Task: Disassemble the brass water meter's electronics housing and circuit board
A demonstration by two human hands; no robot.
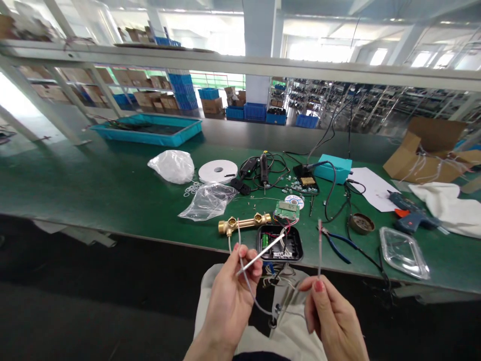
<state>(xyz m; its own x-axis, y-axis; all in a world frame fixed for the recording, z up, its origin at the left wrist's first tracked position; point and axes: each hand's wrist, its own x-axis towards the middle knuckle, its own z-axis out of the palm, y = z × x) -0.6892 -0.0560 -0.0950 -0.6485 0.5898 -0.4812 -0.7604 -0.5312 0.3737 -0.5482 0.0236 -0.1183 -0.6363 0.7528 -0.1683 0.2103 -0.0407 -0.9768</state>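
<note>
My left hand (235, 293) is closed on a thin grey cable, whose tip points up past the fingertips. A slim straight white rod (263, 252) also slants up and right from its fingers. My right hand (330, 313) pinches another length of grey cable (319, 250) with its reddish end upward. Cable hangs in a loop between the hands over the lap. Just beyond them, at the bench edge, lies an open black case (298, 245) with a green cell inside. Wires link it to a circuit board with a display (287, 208). A brass pipe fitting (246, 223) lies left of it.
Blue-handled pliers (340, 244), a round tin (361, 223), a clear plastic lid (404, 252) and a glue gun (411, 210) lie to the right. A soldering iron station (333, 169), white roll (218, 171) and plastic bags (173, 166) stand farther back on the green bench.
</note>
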